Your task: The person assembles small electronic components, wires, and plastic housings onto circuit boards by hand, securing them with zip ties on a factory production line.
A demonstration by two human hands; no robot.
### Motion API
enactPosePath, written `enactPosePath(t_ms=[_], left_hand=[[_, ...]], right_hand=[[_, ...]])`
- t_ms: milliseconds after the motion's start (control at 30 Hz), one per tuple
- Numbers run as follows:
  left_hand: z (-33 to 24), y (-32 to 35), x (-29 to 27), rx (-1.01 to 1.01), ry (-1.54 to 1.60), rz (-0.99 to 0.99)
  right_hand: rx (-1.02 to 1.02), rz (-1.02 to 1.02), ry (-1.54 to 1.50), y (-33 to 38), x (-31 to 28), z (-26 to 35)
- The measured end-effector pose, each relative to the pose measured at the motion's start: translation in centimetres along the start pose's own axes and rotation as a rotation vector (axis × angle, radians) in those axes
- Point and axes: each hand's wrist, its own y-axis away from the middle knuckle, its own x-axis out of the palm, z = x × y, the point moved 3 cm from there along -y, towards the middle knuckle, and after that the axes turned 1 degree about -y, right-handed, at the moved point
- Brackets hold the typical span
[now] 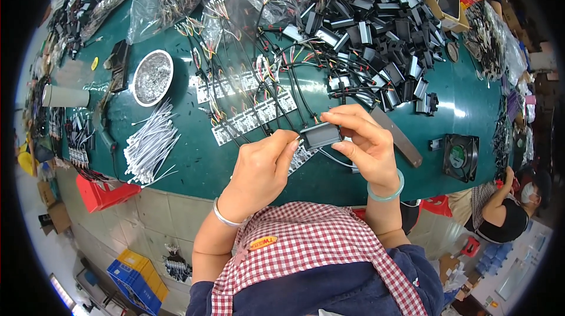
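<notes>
In front of my chest, a small black rectangular housing (322, 136) is held above the near edge of the table, its flat grey-black face toward me. My right hand (371, 151) grips its right end, fingers on the upper edge and thumb below. At the left end, the fingertips of my left hand (259, 166) are pinched together against the housing; any small part between them is hidden. Just behind lie white circuit-board strips (256, 119) with black cables and coloured wire ends attached. One more board strip (301, 157) shows partly beneath my hands.
A large heap of black housings (376, 27) covers the back right. White cable ties (152, 146) and a white bowl (152, 77) lie left. A flat metal bar (397, 137) and a black fan (460, 157) are on the right. Another person (506, 210) sits at far right.
</notes>
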Motion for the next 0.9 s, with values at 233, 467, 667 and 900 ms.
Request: enactPosePath(t_ms=[233, 467, 667, 900], left_hand=[[0.9, 0.2, -0.1, -0.106, 0.123, 0.121], [2.3, 0.5, -0.1, -0.374, 0.44, 0.293], [2.8, 0.5, 0.5, -0.524, 0.681, 0.348], [3.9, 1.2, 2.5, -0.578, 0.848, 0.186]], right_hand=[[-0.084, 0.038, 0.283, 0.3, -0.2, 1.0], [0.07, 0.075, 0.006, 0.5, -0.5, -0.2], [0.129, 0.142, -0.094, 0.3, -0.4, -1.3], [0.121, -0.017, 0.185, 0.1, 1.1, -1.5]])
